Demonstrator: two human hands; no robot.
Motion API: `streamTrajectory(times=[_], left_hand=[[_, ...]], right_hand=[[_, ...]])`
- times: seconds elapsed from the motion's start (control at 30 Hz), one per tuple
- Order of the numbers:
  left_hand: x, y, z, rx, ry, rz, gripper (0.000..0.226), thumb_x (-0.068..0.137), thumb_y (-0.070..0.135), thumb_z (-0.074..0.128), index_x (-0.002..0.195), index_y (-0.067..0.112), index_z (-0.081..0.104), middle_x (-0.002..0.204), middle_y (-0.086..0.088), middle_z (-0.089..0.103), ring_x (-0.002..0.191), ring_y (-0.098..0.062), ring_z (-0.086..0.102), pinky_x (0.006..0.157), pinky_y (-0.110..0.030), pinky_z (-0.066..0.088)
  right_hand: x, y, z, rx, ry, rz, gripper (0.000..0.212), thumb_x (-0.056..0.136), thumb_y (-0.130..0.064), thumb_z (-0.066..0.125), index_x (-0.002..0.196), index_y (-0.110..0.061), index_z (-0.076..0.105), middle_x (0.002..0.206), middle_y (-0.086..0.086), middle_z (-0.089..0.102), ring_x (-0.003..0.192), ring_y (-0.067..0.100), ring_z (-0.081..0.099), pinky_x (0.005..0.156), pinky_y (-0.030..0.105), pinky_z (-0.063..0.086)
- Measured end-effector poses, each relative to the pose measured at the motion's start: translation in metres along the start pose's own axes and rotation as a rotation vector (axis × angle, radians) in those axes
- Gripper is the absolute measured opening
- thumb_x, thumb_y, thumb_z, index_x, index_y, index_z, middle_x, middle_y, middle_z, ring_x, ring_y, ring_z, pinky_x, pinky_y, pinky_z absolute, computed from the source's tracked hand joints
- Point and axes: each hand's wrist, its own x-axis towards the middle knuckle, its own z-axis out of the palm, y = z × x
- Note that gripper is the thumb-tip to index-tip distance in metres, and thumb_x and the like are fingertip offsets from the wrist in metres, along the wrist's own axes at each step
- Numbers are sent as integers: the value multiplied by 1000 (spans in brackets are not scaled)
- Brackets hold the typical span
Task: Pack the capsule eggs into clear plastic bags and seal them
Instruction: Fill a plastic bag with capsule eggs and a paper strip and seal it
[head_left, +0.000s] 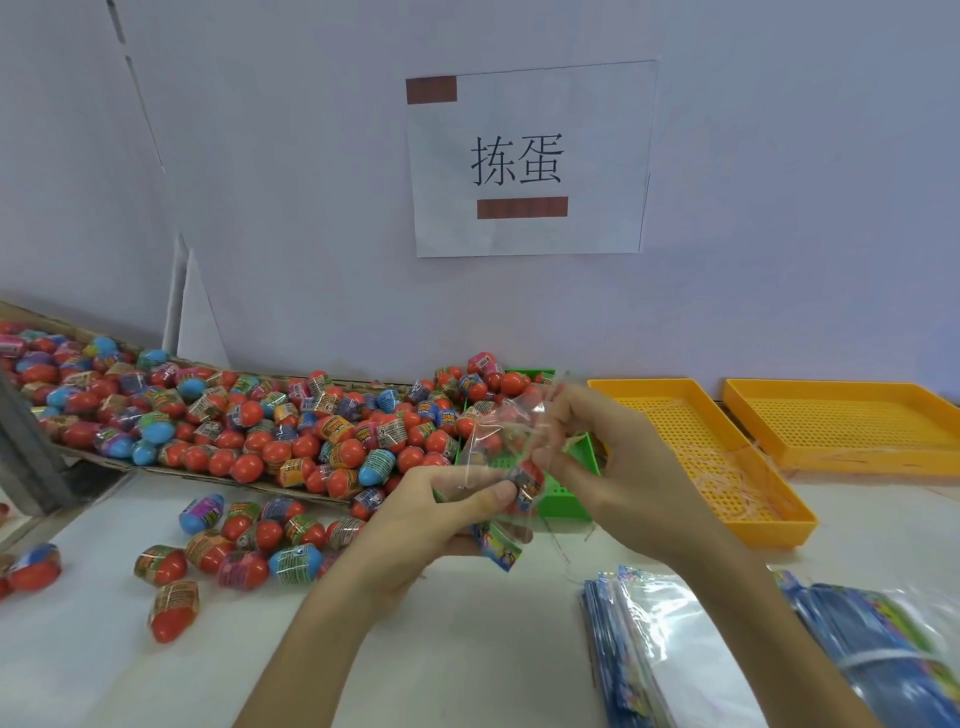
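Observation:
Both hands hold one clear plastic bag (496, 447) above the white table. My left hand (415, 525) grips its lower part, where a capsule egg (527, 480) sits inside. My right hand (602, 457) pinches the bag's upper edge. A big heap of red, blue and wrapped capsule eggs (260, 421) fills a cardboard tray on the left. Several loose eggs (244, 545) lie on the table left of my left hand.
A green perforated tray (563, 501) stands behind the bag. Two yellow perforated trays (727, 457) (852, 421) lie to the right. Stacks of flat printed bags (670, 660) sit at the front right. A paper sign (524, 161) hangs on the wall.

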Motion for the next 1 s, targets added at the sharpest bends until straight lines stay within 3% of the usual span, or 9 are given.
streamTrajectory(times=[0.1, 0.17, 0.4, 0.5, 0.6, 0.73, 0.8, 0.87, 1.0], left_hand=[[-1, 0, -1, -28, 6, 0, 34, 83, 30, 70, 108, 7, 77, 105, -17, 77, 96, -32, 75, 76, -32, 61], [0, -1, -1, -34, -5, 1, 33, 84, 30, 70, 108, 8, 77, 104, -18, 77, 94, -33, 76, 74, -32, 61], [0, -4, -1, 180, -33, -33, 44, 82, 52, 76, 119, 31, 72, 110, 3, 78, 106, -11, 72, 95, -31, 51], [1, -5, 0, 200, -11, -12, 34, 87, 46, 69, 115, 28, 75, 104, -1, 79, 100, -16, 74, 87, -30, 55], [2, -5, -2, 111, 59, 14, 28, 83, 38, 70, 105, 23, 79, 99, -6, 79, 90, -24, 77, 75, -26, 61], [3, -5, -4, 61, 150, 65, 28, 74, 44, 73, 98, 32, 81, 101, -1, 79, 92, -20, 76, 74, -27, 59], [4, -5, -6, 0, 215, 89, 30, 74, 44, 73, 101, 32, 80, 105, 0, 78, 97, -20, 75, 79, -33, 60], [3, -3, -9, -90, 246, 119, 32, 78, 39, 73, 107, 28, 79, 109, -3, 77, 100, -23, 74, 84, -38, 60], [0, 2, -13, -165, 240, 156, 37, 80, 33, 72, 116, 24, 76, 109, -10, 77, 100, -26, 74, 77, -33, 59]], right_hand=[[-1, 0, -1, -59, -33, 15, 32, 89, 0, 69, 79, -25, 53, 82, -12, 62, 91, 11, 61, 97, 53, 43], [-1, -1, -2, -77, -43, 7, 34, 89, 0, 69, 79, -28, 53, 82, -16, 60, 91, 5, 59, 100, 56, 41], [-1, 3, -1, -145, -103, 20, 29, 86, -5, 74, 81, -29, 57, 83, -17, 64, 93, 1, 61, 103, 48, 39], [-1, 3, -1, -77, -129, -12, 20, 81, -9, 81, 86, -21, 66, 87, -13, 68, 93, 7, 64, 95, 30, 48], [1, 4, -4, 30, 83, 4, 22, 80, -9, 82, 92, -21, 68, 91, -13, 69, 97, 5, 64, 86, 10, 44], [12, 19, -7, 137, 540, 219, 24, 89, -6, 70, 90, -29, 65, 91, -12, 70, 92, 4, 66, 76, 11, 49], [25, 32, -3, 43, 434, 398, 21, 92, -6, 65, 88, -27, 66, 90, -8, 69, 81, 7, 64, 61, 13, 46], [38, 43, 11, -125, 95, 511, 11, 95, -15, 65, 90, -24, 67, 92, -4, 69, 81, 9, 62, 59, 18, 42], [52, 51, 52, -195, -245, 462, 5, 95, -18, 65, 100, -21, 64, 93, -6, 65, 79, 3, 59, 60, 12, 41]])
